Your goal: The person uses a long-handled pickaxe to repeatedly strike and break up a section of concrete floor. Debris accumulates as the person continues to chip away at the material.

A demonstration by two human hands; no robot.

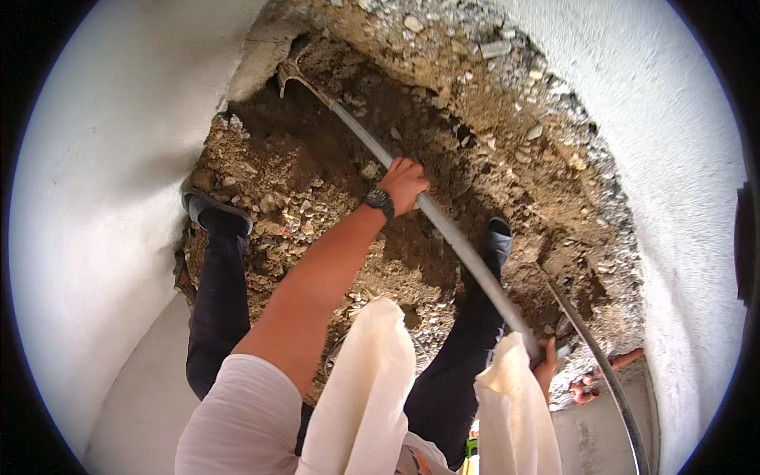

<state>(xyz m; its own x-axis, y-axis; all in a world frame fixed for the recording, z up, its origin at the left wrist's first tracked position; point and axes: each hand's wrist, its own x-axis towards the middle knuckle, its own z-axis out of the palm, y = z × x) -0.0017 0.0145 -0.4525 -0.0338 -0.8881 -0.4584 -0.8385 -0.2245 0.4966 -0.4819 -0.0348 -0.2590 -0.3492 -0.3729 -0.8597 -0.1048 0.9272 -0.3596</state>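
A long grey-handled hoe (451, 229) slants across the view, its curved metal head (290, 73) at the far left on dark soil beside the wall. Partway up the handle, my left hand (405, 186) is closed around it, with a black watch on the wrist. Lower down, at the near right, my right hand (545, 366) grips the handle's end. Hanging pale cloth (514, 404) hides part of that hand and its forearm. Below the handle lies a dug-up patch of brown soil and stones (324, 154).
White walls (119, 142) rise on the left and right (665, 119). A gravelly bank (507, 95) curves along the far and right side. Another long bar (594, 348) leans at the right, near reddish shapes (586, 388) I cannot make out. My shoes (218, 210) stand on rubble.
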